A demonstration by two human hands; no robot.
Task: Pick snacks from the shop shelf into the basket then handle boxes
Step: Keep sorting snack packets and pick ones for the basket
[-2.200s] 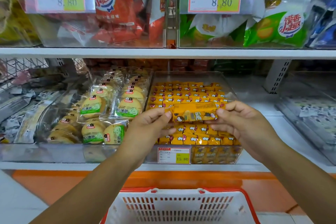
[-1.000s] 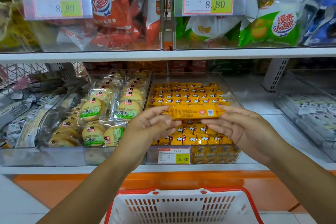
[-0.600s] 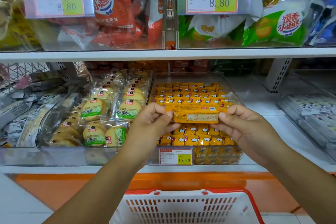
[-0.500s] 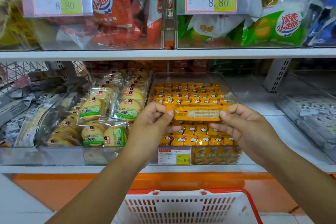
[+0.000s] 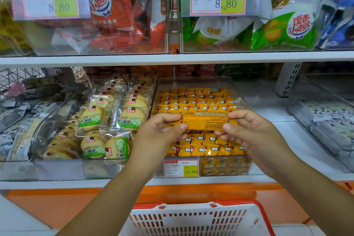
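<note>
Open air from the lower shelf edge (image 5: 57, 184) down to the white basket (image 5: 191, 220). The upper shelf (image 5: 115, 59) caps headroom, and the clear bin (image 5: 242, 99) walls fence the sides, though its back wall's hard to see.

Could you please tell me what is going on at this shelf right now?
A person stands at a shop shelf and holds one yellow snack pack level, by its two ends. The left hand pinches one end and the right hand pinches the other. The side with small print faces the camera. The pack is above the clear bin of matching yellow packs. It is not yet in the white basket below.
</note>
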